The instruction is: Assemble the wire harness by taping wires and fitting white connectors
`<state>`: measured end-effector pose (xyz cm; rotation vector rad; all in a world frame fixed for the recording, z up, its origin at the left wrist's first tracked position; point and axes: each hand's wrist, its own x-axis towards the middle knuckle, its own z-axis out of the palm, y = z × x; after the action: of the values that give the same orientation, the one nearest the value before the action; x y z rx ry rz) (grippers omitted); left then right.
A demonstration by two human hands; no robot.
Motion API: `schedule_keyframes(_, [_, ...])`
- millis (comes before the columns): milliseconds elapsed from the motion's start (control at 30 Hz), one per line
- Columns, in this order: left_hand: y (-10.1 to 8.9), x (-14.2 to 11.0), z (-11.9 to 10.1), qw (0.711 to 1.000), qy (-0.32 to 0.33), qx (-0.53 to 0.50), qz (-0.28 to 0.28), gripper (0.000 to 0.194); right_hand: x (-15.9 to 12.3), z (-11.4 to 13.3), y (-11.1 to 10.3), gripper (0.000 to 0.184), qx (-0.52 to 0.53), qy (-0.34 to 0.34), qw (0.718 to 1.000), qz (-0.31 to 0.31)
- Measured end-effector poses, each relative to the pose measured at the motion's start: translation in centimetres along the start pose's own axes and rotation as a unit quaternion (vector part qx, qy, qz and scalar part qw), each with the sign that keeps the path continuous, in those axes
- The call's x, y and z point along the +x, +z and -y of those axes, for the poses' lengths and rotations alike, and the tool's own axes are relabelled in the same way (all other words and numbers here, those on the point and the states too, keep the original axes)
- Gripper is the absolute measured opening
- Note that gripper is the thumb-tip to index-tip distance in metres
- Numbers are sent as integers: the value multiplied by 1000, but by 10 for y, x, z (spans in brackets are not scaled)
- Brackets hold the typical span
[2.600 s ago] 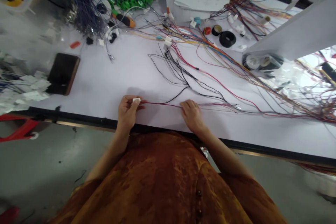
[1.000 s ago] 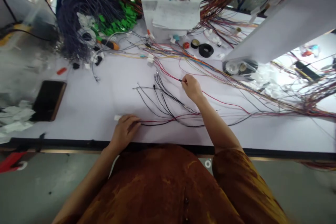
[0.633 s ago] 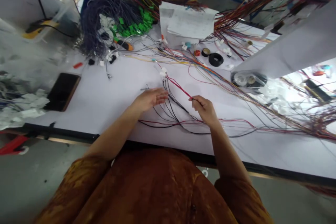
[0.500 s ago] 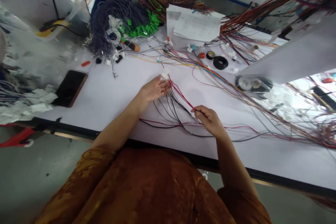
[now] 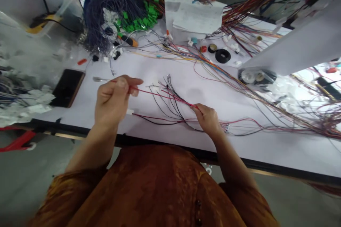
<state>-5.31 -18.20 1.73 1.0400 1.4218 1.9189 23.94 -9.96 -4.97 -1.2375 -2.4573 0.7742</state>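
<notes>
My left hand [image 5: 113, 98] is raised above the white table [image 5: 125, 64] and pinches a red wire [image 5: 160, 94] near its end; a metal terminal sticks out to the left of the fingers. My right hand [image 5: 207, 120] rests on the table and pinches the same red wire further along. The wire runs taut between the two hands. A small white connector [image 5: 129, 112] with red and black wires lies below my left hand. Loose black wires [image 5: 173, 103] fan out between the hands.
A dark phone [image 5: 67, 87] lies at the left. Purple wire bundles with green connectors [image 5: 133, 19] and papers [image 5: 194, 16] sit at the back. Black tape rolls [image 5: 222, 55] and many coloured wires [image 5: 266, 88] spread to the right. White tags [image 5: 23, 104] pile at the far left.
My left hand has pulled back from the far connector toward the left, drawing the red wire out taut. My right hand has stayed near the front and still pinches the wire.
</notes>
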Motion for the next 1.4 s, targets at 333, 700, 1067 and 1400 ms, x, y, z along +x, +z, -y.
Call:
schedule_keyframes(333, [-26, -19, 60, 935, -307, -166, -64, 27, -4, 5, 4, 35, 252, 40, 961, -111])
schedule_keyframes(700, [-27, -70, 67, 941, -311, -125, -40, 24, 42, -38, -6, 48, 187, 199, 961, -40])
schedule_keyframes(1067, [-76, -45, 55, 971, -156, 156, 97, 47, 80, 116, 91, 18, 324, -122, 916, 202])
schedule_keyframes(1400, [-107, -53, 82, 949, -169, 232, 133, 25, 83, 108, 122, 19, 339, -69, 922, 175])
